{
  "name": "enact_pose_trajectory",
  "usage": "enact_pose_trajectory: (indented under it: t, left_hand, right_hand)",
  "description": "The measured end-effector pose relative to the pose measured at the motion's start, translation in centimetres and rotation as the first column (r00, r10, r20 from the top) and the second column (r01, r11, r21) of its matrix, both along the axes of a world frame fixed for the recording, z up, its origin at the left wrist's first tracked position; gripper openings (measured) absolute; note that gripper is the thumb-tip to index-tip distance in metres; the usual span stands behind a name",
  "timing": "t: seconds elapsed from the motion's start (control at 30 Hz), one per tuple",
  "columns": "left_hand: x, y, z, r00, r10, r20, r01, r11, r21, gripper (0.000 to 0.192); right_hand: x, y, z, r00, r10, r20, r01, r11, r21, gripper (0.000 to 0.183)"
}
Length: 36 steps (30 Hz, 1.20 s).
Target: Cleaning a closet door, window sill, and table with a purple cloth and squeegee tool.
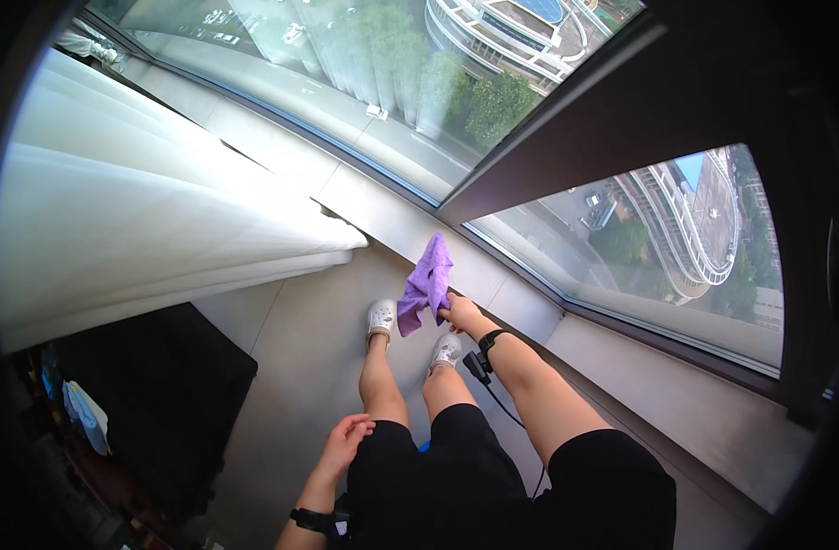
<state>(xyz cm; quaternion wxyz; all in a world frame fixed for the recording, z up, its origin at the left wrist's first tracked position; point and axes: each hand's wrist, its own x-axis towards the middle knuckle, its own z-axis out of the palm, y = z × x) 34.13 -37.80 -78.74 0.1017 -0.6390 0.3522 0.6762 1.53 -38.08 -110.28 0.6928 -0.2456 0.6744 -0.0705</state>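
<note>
A crumpled purple cloth (428,282) hangs from the fingers of my right hand (463,315), close to the edge of the pale window ledge (399,199). Its upper tip overlaps the ledge in the picture; whether it touches I cannot tell. My left hand (345,443) is empty, held near my left thigh with the fingers loosely bent and a little apart. Black bands circle both wrists; the right one (492,342) carries a small black device with a cable running down.
White curtains (165,206) hang at the left. Tall window panes (364,89) meet a thick dark frame post (550,130). A black-covered piece of furniture (165,385) stands lower left, with a light-coloured cloth (86,412) on it. White clogs (380,316) stand on the tiled floor (309,344).
</note>
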Motion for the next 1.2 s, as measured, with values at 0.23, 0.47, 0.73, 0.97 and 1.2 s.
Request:
enact_pose_trajectory:
  t: [0.23, 0.47, 0.73, 0.97, 1.2]
  left_hand:
    - [3.9, 0.4, -3.1, 0.972, 0.157, 0.173, -0.161, 0.987, 0.013, 0.029]
    - [2.4, -1.7, -6.8, 0.978, 0.154, 0.141, -0.16, 0.987, 0.029, 0.027]
    - [-2.3, 0.1, -15.2, 0.998, 0.058, 0.014, -0.058, 0.998, -0.015, 0.025]
    - [-7.0, 1.5, -5.6, 0.999, 0.017, 0.039, -0.022, 0.992, 0.125, 0.027]
    - [-12.0, -0.6, -5.8, 0.999, -0.05, 0.001, 0.049, 0.979, 0.2, 0.026]
  right_hand:
    - [1.6, -12.1, -8.7, 0.851, 0.306, -0.427, -0.404, 0.901, -0.158, 0.049]
    - [-4.6, -8.9, -11.9, 0.815, 0.382, -0.435, -0.439, 0.898, -0.036, 0.043]
    - [-9.2, 10.2, -17.3, 0.88, 0.294, -0.372, -0.272, 0.956, 0.112, 0.056]
    - [-11.6, 28.3, -8.1, 0.899, -0.349, -0.264, 0.438, 0.71, 0.552, 0.037]
    - [-17.4, 27.4, -5.3, 0.702, -0.613, -0.362, 0.708, 0.658, 0.257, 0.028]
